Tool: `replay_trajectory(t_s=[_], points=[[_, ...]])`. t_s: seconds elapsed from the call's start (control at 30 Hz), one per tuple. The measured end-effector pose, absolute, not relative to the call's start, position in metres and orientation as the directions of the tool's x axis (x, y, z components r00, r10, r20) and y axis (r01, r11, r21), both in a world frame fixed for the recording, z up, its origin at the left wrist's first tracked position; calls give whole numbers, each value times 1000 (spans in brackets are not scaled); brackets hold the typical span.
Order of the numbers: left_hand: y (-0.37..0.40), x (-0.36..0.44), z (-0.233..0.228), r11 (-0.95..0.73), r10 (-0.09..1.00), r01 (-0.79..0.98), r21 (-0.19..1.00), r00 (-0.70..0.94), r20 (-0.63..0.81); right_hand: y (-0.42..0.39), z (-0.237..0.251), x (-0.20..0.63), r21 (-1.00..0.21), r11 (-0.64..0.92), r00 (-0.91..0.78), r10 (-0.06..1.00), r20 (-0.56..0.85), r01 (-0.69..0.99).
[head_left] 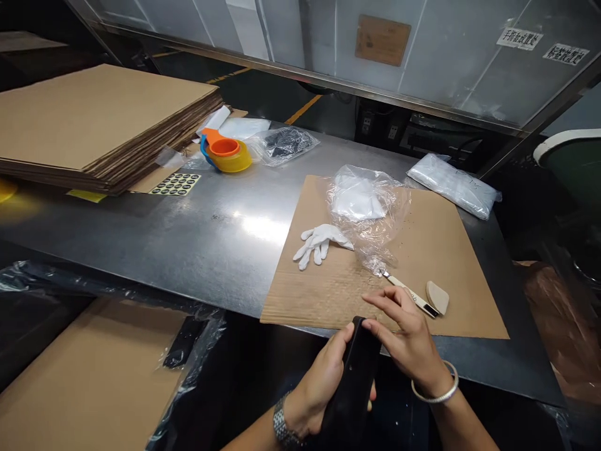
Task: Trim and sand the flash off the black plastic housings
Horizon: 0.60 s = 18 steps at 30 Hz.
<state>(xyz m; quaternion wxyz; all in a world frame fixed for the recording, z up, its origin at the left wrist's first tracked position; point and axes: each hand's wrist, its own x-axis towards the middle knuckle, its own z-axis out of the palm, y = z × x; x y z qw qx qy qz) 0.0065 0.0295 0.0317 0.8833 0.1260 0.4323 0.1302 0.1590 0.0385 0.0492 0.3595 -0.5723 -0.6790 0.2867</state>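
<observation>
My left hand point(323, 376), with a metal watch at the wrist, is wrapped round a long black part point(359, 363) whose upper end points toward the table. At that upper end, the thumb of my right hand point(404, 329) touches the part, while the other fingers stay apart and curve above it. A bracelet circles my right wrist. Just beyond my right hand, a pale-handled craft knife point(413, 294) lies on the cardboard sheet point(300, 294) beside a beige wedge-shaped pad point(437, 297). Farther off are a white glove point(322, 241) and a crumpled clear plastic bag point(366, 200) with white material inside.
A stack of cardboard sheets point(103, 119) stands at the table's left. Near it are an orange and yellow tape roll point(228, 153), a sticker sheet point(176, 184) and a bagged dark item point(286, 144). Plastic packs point(453, 185) lie back right. Below left is a plastic-lined box point(94, 369).
</observation>
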Motion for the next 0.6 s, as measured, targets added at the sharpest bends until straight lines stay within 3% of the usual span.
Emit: replay_trajectory(t_s=[0.1,0.17,0.27,0.33,0.4,0.5,0.6], points=[[31,7,34,930,352,-131,343,583,-732,37,41,163,-917,27,-44,999,11,399],[33,7,36,893,447,-228,388,551,-705,26,35,160,-931,-30,-3,999,-33,364],[34,9,35,769,634,-423,479,409,-656,1,28,148,-933,-56,-101,990,-97,355],[31,11,32,693,711,-479,539,329,-621,-11,24,138,-927,-101,-136,978,-160,361],[27,12,28,639,762,-461,616,275,-586,-12,21,131,-914,-178,-66,974,-216,365],[23,14,26,670,741,-351,654,274,-613,2,20,130,-895,-295,34,953,-301,334],[26,12,30,786,616,-231,574,383,-688,18,22,136,-891,-322,43,944,-326,320]])
